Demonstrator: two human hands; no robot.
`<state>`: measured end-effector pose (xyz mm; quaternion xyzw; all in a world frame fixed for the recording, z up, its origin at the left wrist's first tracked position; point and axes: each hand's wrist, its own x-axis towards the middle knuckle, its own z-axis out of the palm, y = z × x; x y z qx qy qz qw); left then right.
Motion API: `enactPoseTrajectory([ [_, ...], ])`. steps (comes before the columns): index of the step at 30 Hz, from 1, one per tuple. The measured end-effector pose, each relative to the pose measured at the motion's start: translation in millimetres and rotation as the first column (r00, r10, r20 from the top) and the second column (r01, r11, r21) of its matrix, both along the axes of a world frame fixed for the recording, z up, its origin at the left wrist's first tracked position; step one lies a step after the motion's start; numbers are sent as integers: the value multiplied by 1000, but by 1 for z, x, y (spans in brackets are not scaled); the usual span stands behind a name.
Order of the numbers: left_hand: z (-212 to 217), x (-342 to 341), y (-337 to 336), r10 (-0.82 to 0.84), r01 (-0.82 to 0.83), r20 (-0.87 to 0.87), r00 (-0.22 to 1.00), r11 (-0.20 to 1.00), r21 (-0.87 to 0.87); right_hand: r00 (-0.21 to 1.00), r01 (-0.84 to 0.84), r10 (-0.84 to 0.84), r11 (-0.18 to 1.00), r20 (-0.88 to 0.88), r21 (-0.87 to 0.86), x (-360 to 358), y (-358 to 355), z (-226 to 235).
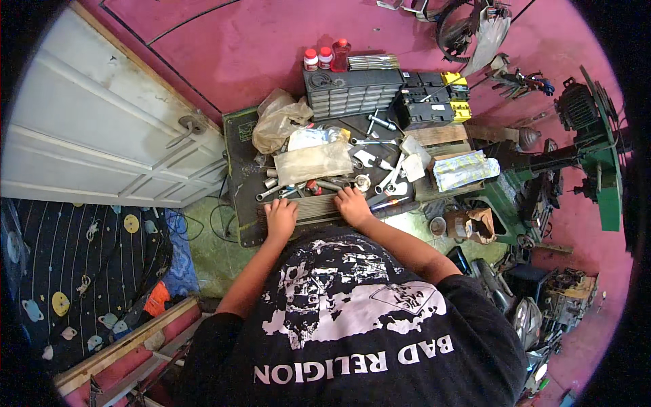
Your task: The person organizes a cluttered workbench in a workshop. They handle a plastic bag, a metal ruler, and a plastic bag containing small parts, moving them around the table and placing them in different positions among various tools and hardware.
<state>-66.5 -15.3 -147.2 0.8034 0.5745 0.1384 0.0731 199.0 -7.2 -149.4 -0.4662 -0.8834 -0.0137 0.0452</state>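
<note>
Rods [315,209]: a flat row of thin, grey-brown lengths, laid side by side on the bench [241,154], on the person's side of the tan packet [313,163].
Left hand [281,217]: at the left end of the rods, nearer the person than the packet; fingers bent over; whether clenched or merely resting, cannot tell.
Right hand [352,205]: at the opposite end, also on the person's side of the packet; fingers curled down; firmness of hold cannot be told.
Rod weight: judged light singly, moderate as a lot.
Rod stiffness: judged stiff, though a single length may bend; any coating could chip.
Rod surface: appears dull; loose lengths would likely roll or slide apart.
Rod hold: both ends, squeezed inward, appears soundest; a middle-only grip may let ends fan out.
Spanners [387,179]: right of the packet, near the right hand.
</note>
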Motion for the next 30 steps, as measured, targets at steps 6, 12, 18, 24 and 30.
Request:
enactPoseTrajectory([
  [6,-8,-2,7,-93,95,-81,992,995,23,999,-31,31,999,-36,13,-4,-1,7],
  [12,-6,-2,2,-127,126,-93,987,992,-18,999,-44,44,999,20,-4,-2,-3,10],
  [18,-4,-3,3,-96,101,-79,992,993,67,999,-1,1,1000,32,-20,-1,1,4],
  [24,0,1,8,-122,130,-57,991,975,181,997,-42,38,998,73,46,-2,7,5],
  [30,-16,3,12,-78,95,-136,988,988,124,992,-25,22,999,122,24,-7,7,2],
])
